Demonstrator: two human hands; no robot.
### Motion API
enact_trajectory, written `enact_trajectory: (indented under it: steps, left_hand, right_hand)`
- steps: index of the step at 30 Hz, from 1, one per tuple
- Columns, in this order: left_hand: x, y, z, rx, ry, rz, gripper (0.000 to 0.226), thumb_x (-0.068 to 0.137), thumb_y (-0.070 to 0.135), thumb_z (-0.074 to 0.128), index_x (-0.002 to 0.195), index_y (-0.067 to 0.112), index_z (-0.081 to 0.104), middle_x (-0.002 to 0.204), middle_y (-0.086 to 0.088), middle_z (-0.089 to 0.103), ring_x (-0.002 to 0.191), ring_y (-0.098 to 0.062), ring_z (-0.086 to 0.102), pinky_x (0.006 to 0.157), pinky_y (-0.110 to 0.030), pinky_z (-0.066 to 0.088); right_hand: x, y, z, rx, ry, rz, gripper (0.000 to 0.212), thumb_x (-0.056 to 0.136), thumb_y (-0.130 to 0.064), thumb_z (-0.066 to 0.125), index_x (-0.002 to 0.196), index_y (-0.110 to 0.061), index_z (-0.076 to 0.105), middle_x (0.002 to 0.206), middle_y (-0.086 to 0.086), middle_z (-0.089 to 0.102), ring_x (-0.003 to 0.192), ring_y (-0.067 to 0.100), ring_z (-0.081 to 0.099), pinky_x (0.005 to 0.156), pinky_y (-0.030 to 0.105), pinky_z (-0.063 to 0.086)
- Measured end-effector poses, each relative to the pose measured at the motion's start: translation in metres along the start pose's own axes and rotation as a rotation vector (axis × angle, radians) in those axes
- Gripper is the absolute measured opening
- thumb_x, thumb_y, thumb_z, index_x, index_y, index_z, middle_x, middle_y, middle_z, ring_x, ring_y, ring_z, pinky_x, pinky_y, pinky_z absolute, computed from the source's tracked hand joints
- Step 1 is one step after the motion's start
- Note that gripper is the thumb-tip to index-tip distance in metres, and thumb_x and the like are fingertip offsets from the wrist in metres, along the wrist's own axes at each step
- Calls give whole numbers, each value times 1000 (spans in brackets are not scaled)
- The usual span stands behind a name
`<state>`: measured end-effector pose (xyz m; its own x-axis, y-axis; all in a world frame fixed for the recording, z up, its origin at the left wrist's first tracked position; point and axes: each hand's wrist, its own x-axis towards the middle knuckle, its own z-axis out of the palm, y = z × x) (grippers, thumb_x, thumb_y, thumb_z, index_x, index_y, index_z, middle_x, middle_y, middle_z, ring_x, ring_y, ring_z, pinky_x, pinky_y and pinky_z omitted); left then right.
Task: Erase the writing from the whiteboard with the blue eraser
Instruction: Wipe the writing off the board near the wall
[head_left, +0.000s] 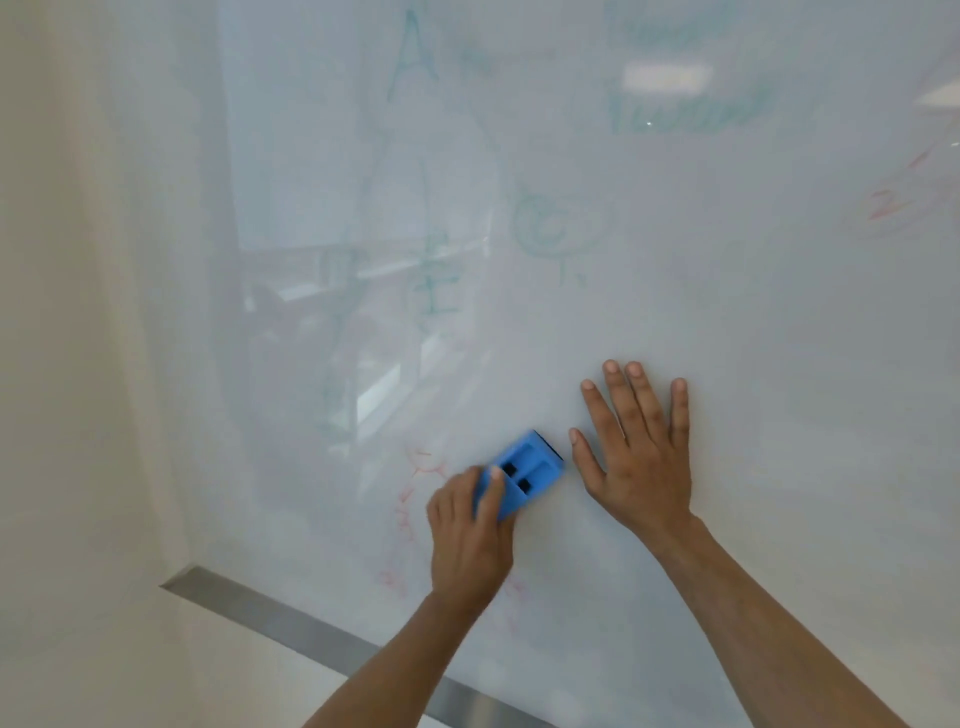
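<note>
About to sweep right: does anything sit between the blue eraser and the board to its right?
Yes. The right hand lies flat on the whiteboard, just right of the blue eraser gripped by the left hand. Faint red marks to the left are unobstructed.

Blue eraser (524, 475) (tilted) against smudged whiteboard (675, 291)

A single head-worn view, wide-angle, looks forward and slightly down at the whiteboard (675, 291) from close range, about arm's reach; the board fills nearly the whole frame and bends at the edges from the lens; its metal bottom rail (291, 626) runs diagonally across the lower left, so the camera is tilted relative to the board; both forearms enter from the bottom edge, below the board's middle; there is no second view to share anything with.
</note>
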<state>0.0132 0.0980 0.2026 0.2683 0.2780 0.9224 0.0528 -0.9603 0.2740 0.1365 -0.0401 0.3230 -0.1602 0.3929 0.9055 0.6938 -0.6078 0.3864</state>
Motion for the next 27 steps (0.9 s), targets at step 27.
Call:
enact_trajectory:
  steps: [27]
  left_hand:
    - [-90,-23,9,-33,-187,-22,84,70,-11,75,141,13,37,135,-13,44,118,-32,49,96,-46,47]
  right_hand:
    - [-30,-27,23,-68,-1,-96,62,95,-34,55,151,-11,39,159,12,32,147,30,30,120,61,15]
